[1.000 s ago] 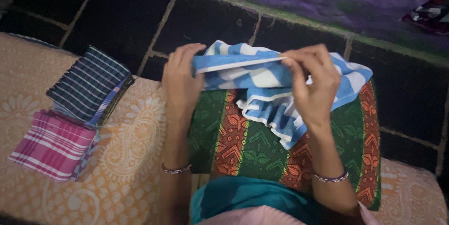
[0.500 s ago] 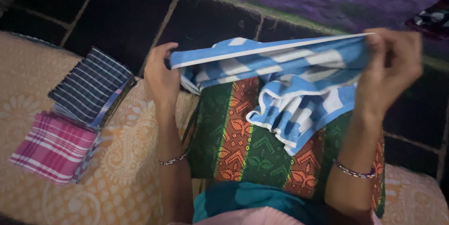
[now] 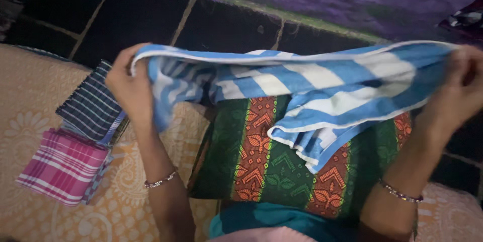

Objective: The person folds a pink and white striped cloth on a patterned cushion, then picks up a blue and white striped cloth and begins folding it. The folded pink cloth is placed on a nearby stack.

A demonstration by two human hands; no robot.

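The blue-and-white striped cloth [image 3: 312,78] is being held taut, long axis running left to right, pinched at its ends by the left hand [image 3: 128,88] and right hand [image 3: 458,88].

No packages, labels, signs or screens are visible in the head view. No item in view carries a tag, sticker or printed panel that can be made out.
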